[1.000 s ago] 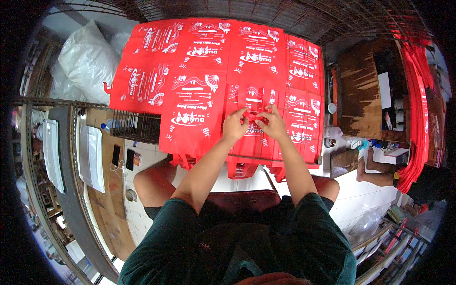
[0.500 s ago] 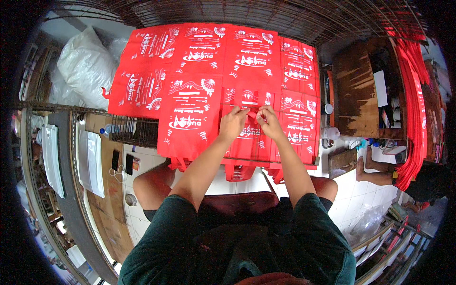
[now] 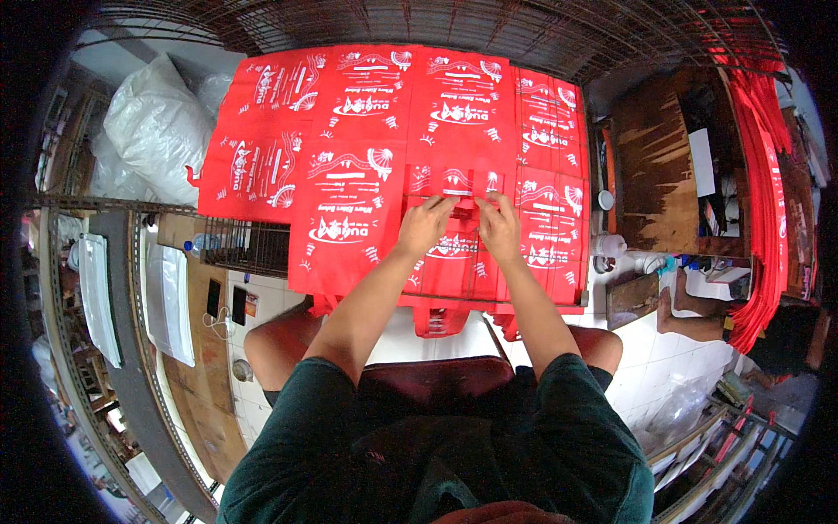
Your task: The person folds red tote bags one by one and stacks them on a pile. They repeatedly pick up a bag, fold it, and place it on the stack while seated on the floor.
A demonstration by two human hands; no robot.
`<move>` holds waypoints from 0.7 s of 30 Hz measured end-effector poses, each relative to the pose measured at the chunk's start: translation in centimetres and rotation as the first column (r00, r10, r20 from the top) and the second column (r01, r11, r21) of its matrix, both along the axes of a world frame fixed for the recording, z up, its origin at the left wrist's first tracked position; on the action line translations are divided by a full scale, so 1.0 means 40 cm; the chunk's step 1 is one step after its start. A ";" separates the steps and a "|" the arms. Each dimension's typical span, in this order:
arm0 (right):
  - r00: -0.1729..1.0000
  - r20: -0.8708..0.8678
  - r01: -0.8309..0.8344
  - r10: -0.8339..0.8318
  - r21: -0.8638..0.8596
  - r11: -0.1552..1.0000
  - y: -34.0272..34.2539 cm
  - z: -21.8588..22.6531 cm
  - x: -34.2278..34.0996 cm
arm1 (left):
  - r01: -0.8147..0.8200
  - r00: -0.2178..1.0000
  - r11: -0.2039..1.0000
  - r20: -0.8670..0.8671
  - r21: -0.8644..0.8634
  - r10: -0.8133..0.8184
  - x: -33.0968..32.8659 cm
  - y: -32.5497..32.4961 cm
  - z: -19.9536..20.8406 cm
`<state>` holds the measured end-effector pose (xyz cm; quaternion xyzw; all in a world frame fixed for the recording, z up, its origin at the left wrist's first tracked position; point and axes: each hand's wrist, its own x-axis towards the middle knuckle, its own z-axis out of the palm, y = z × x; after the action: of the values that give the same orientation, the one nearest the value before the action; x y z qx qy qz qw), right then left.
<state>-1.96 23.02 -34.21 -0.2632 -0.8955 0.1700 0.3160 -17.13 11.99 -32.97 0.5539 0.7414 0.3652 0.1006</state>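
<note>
Red fabric bags with white print cover a wire rack in front of me. On the nearer middle bag, a red strap stretches between my two hands. My left hand pinches its left side, fingertips pressed together. At the other side, my right hand grips the strap between thumb and fingers. Both hands rest low over the bag, a short gap apart. Part of the strap is hidden beneath my fingers. Below the rack's front edge hangs another red bag piece.
Large white plastic sacks stand at the far left. Two phones lie on a wooden board at left. A worn wooden cabinet and a bundle of red bags are at right, near another person's legs.
My right hand has lowered slightly and turned, its fingers now pointing toward the left hand. The strap between the hands is flatter and straighter.
</note>
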 end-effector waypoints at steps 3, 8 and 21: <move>0.998 0.019 -0.066 0.066 -0.004 0.998 0.007 0.040 -0.004 | 0.032 0.999 0.999 -0.014 -0.006 -0.032 -0.015 -0.004 -0.008; 0.992 0.040 -0.116 0.123 -0.144 0.983 -0.005 0.081 -0.013 | -0.009 1.000 0.999 0.001 -0.050 0.009 -0.009 0.015 0.010; 0.974 0.168 -0.077 0.149 -0.373 0.925 0.040 0.042 -0.026 | 0.044 0.998 0.990 -0.038 -0.131 -0.049 -0.014 0.023 0.043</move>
<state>-3.00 24.61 -32.54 -0.2800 -0.8886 0.3247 0.1630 -17.70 12.90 -31.25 0.5709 0.7524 0.3020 0.1296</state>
